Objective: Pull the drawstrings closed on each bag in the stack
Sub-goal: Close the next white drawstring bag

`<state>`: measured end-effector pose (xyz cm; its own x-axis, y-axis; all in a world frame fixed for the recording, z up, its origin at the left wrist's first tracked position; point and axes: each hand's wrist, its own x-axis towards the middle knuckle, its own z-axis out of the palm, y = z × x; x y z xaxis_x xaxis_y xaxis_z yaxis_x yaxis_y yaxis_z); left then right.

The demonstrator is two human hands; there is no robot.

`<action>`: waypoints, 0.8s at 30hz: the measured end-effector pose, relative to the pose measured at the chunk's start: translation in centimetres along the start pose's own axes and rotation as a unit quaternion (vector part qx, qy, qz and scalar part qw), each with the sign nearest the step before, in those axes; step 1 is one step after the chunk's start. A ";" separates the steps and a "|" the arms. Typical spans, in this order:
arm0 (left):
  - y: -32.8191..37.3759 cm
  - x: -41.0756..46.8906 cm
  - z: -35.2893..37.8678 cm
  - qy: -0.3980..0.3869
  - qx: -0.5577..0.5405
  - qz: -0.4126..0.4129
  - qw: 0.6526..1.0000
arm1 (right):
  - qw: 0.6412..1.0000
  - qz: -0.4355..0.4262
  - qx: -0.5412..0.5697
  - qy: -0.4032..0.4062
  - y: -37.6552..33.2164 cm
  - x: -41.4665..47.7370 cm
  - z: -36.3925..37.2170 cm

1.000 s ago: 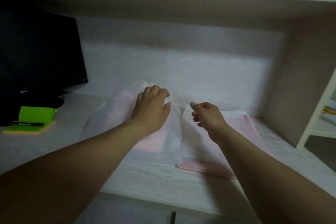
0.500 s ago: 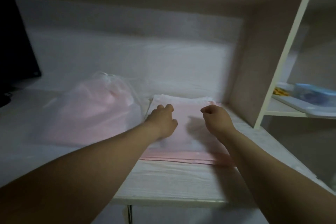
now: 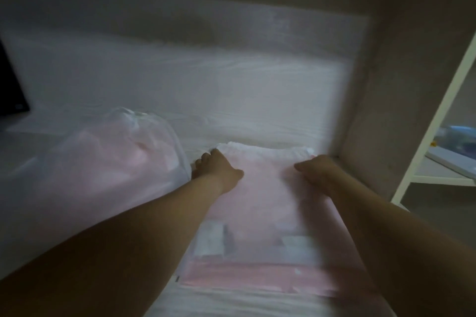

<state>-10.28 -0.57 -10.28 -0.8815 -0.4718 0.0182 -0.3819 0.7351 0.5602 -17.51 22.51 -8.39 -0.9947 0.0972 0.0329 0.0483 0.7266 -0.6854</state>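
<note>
A flat stack of pale pink-and-white drawstring bags [image 3: 260,203] lies on the desk against the right-hand panel. My left hand [image 3: 216,171] rests on the stack's far left corner, fingers spread over its edge. My right hand [image 3: 318,171] lies on the far right part of the top bag with its fingers curled; the blur hides whether it pinches fabric or a string. To the left lies a puffy translucent white bag [image 3: 110,162] with pink inside, its mouth gathered at the far end.
A vertical wooden side panel [image 3: 386,100] closes the desk nook on the right, with a white shelf [image 3: 443,170] beyond it. A black monitor's corner [image 3: 10,85] shows at the far left. The desk's front edge runs near the bottom.
The view has swung right and closer, and the monitor is almost out of frame. Both hands left the puffy bag and moved onto the far end of the flat stack.
</note>
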 end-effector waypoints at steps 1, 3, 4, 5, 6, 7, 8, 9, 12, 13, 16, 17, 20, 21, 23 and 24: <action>0.0 0.3 -0.2 -0.007 -0.035 -0.010 0.999 | 1.000 0.000 0.031 0.005 0.1 0.2 -0.2; 0.0 0.8 -0.3 -0.021 -0.076 -0.015 0.997 | 0.994 -0.021 0.108 -0.004 0.5 0.1 -0.4; 0.1 0.8 -0.2 -0.020 -0.084 -0.014 0.996 | 0.989 -0.032 0.142 -0.010 0.8 -0.1 -0.8; 0.1 0.7 -0.4 -0.014 -0.088 -0.015 0.996 | 0.984 -0.047 0.169 -0.013 0.7 -0.4 -1.0; 0.3 0.3 -0.5 -0.003 -0.092 -0.015 0.996 | 0.982 -0.063 0.180 -0.008 0.7 -0.9 -1.6; 0.3 0.1 -0.7 0.007 -0.097 -0.021 0.995 | 0.978 -0.076 0.192 -0.003 0.2 -1.3 -1.9; 0.3 -0.2 -0.7 0.013 -0.105 -0.029 0.994 | 0.973 -0.079 0.216 0.004 -0.2 -1.8 -2.5; 0.4 -0.8 -1.0 0.010 -0.121 -0.027 0.992 | 0.963 -0.072 0.259 0.001 -0.6 -2.5 -3.2; 0.7 -2.3 -1.8 -0.032 -0.240 -0.014 0.970 | 0.918 -0.043 0.394 -0.034 -1.8 -4.1 -5.2; 1.0 -3.0 -2.3 -0.050 -0.275 -0.005 0.960 | 0.906 -0.040 0.420 -0.044 -2.0 -4.5 -5.8; 2.0 -4.8 -4.1 -0.069 -0.319 0.024 0.945 | 0.879 -0.032 0.473 -0.055 -2.4 -5.7 -7.8; 2.4 -5.5 -4.6 -0.081 -0.325 0.027 0.942 | 0.873 -0.034 0.482 -0.060 -2.6 -6.3 -8.5; 2.8 -7.6 -6.4 -0.149 -0.367 0.001 0.918 | 0.861 -0.052 0.502 -0.062 -3.2 -7.9 -10.4; 2.9 -8.2 -6.9 -0.174 -0.381 -0.014 0.908 | 0.853 -0.057 0.515 -0.064 -3.3 -8.3 -11.0; 3.3 -9.9 -8.1 -0.218 -0.411 -0.032 0.885 | 0.849 -0.060 0.522 -0.060 -3.6 -9.5 -12.4; 3.3 -10.4 -8.6 -0.232 -0.411 -0.038 0.881 | 0.853 -0.059 0.516 -0.057 -3.8 -10.1 -13.1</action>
<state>0.05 2.56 -1.55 -0.9534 -0.1142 -0.2793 -0.2832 0.0192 0.9589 -6.49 27.69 3.38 -0.9924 -0.0452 0.1142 -0.0984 -0.2645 -0.9594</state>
